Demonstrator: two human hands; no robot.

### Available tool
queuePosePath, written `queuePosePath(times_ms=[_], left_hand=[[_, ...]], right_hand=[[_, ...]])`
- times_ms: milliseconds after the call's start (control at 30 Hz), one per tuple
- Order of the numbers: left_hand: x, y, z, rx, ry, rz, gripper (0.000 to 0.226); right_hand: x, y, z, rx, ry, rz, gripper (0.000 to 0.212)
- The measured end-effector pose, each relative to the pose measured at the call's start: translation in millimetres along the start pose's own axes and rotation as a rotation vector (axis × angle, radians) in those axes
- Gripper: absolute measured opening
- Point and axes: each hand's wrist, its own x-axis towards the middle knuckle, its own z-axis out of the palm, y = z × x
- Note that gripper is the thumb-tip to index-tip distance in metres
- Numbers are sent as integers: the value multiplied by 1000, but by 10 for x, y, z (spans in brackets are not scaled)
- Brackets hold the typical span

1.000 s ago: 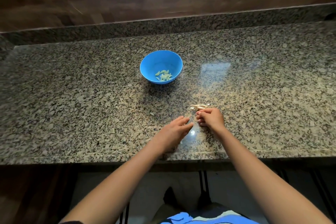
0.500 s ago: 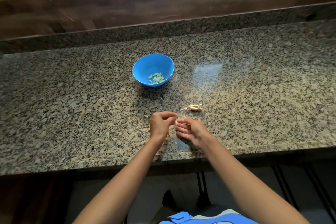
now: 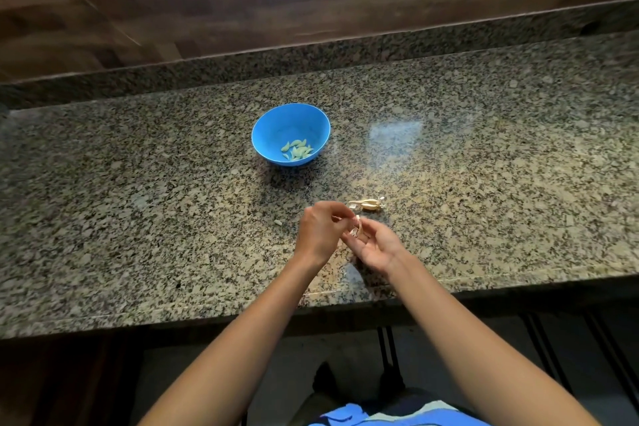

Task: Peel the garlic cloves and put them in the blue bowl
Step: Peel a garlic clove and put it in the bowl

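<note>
A blue bowl (image 3: 275,128) stands on the granite counter with several peeled pale cloves (image 3: 298,151) inside. Nearer the counter's front edge, my two hands meet over a garlic clove (image 3: 357,227) with loose papery skin. My left hand (image 3: 320,232) pinches at the clove's skin with curled fingers. My right hand (image 3: 375,244) holds the clove from the right, palm turned up. Just beyond my hands lies a small pile of garlic remains and skins (image 3: 368,204).
A tiny skin scrap (image 3: 277,222) lies left of my hands. The granite counter (image 3: 138,218) has a raised back ledge (image 3: 311,59) under a wooden wall. Its front edge (image 3: 207,313) runs below my wrists.
My right hand lifted a clove from the pile and drew back toward me. My left hand rose off the counter and closed onto the clove. The view shifted slightly.
</note>
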Motion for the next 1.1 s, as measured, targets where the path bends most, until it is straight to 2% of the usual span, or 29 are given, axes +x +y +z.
queuePosePath(times_ms=[133,267,367,500,567,633,667,733,800,900,1033,1100], left_hand=[[264,4,24,-4,14,-26,16],[562,-15,247,350,-131,73,34],[686,22,437,475,-173,135,30],[814,80,611,459,-186,170,32],[869,62,588,304,-185,86,36],[897,-31,468,208,-102,25,32],[882,-93,412,238,-87,26,31],[783,-220,345,300,-160,55,35],[623,-307,363,350,-239,110,40],[351,-367,415,402,-248,228,41],[78,-467,257,504,-194,621,34],[31,-643,134,582,-149,747,38]], right_hand=[[-29,-90,-71,72,31,-72,15],[-69,-218,-234,111,90,-159,15],[-114,-289,-308,106,115,-194,17],[-110,-344,-354,94,121,-207,18],[-97,-362,-372,102,119,-206,18],[-75,-371,-376,100,113,-202,19],[-64,-373,-376,93,113,-201,18],[-40,-371,-356,72,124,-197,18],[-12,-354,-310,56,135,-197,19],[30,-322,-256,52,145,-206,20],[78,-247,-166,28,145,-188,22],[92,-188,-114,-5,133,-167,22]])
